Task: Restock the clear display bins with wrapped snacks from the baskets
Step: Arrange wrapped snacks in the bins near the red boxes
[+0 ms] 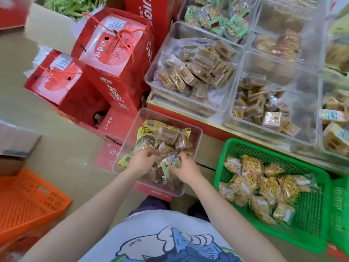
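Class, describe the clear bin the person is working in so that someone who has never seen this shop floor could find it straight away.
Start at the green basket of yellow-wrapped snacks on the floor, below the shelf of clear display bins. Just to its left sits a lone clear bin, resting on flat red boxes. Unlike the shelf bins, it is down at floor level, and both hands, left hand and right hand, are in it gripping wrapped snacks.

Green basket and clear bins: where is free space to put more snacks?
The green basket shows bare mesh along its far wall and right side. The middle clear bin on the shelf is bare at its far end. The bin under both hands is crowded.
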`<state>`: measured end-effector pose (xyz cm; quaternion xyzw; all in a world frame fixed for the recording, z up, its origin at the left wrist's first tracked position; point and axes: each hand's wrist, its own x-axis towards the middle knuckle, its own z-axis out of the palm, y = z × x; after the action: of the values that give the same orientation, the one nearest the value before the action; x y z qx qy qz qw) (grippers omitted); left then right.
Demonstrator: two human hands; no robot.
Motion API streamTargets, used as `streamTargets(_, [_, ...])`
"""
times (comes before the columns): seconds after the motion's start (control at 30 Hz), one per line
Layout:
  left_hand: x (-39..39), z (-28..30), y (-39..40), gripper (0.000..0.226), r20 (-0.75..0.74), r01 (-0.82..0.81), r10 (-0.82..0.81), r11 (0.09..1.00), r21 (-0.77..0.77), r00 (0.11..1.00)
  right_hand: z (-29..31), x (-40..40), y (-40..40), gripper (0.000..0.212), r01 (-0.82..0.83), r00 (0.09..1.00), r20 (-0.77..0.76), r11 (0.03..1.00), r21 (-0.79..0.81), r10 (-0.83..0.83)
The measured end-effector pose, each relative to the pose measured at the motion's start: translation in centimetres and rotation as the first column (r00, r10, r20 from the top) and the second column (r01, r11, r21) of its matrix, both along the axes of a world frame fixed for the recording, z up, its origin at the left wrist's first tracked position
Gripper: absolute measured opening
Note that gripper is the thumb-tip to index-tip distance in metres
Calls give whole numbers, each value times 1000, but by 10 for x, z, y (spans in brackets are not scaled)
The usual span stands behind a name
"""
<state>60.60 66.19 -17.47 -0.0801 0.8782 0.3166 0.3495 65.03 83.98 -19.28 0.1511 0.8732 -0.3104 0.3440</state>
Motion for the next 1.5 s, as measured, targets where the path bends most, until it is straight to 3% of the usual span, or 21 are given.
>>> streamTargets(0.1, [0,-3,-9,28,14,84,-84,996,14,996,-21,10,-25,82,-36,992,125,996,77,26])
streamTargets(0.27, [0,0,-20,28,37,63,-65,996,59,997,-33,12,-41,79,-8,995,104,987,158,-9])
streamTargets(0.33, [-3,2,-24,29,43,41,-43,997,64,998,-27,7,-39,76,60,990,124,992,111,-74])
streamTargets(0.43, [-8,7,-21,29,35,-14,11,996,87,999,-6,-2,-26,66,262,950,207,959,-112,-235])
streamTargets(0.5, [-12,13,-14,32,58,-71,63,985,158,996,12,-8,-14,57,506,850,340,801,-319,-401])
streamTargets(0.6, [-17,25,1,53,239,-275,191,876,396,952,41,-12,8,42,738,665,542,336,-586,-514])
streamTargets(0.63, [-18,29,6,55,289,-333,217,827,453,932,50,-12,18,44,744,647,579,244,-622,-496])
streamTargets(0.73, [-22,44,28,56,320,-381,233,738,557,918,74,-13,44,57,715,652,586,135,-685,-481])
streamTargets(0.87, [-30,73,64,40,296,-412,288,619,668,911,95,-14,76,48,664,663,476,159,-731,-578])
streamTargets(0.97, [-38,89,93,37,234,-386,317,607,695,919,106,-14,102,42,616,664,361,206,-761,-655])
streamTargets(1.13, [-46,105,144,42,114,-303,307,686,661,945,115,-8,149,27,559,714,198,376,-739,-672])
streamTargets(1.33, [-53,104,196,42,-44,-208,284,790,577,958,117,-5,188,22,593,637,155,351,-725,-756])
streamTargets(1.43, [-69,107,206,30,-243,-173,334,844,508,911,118,-15,204,24,600,598,113,350,-720,-793])
streamTargets(1.5, [-94,104,206,40,-495,-94,272,931,353,825,121,-31,212,25,610,564,95,337,-717,-820])
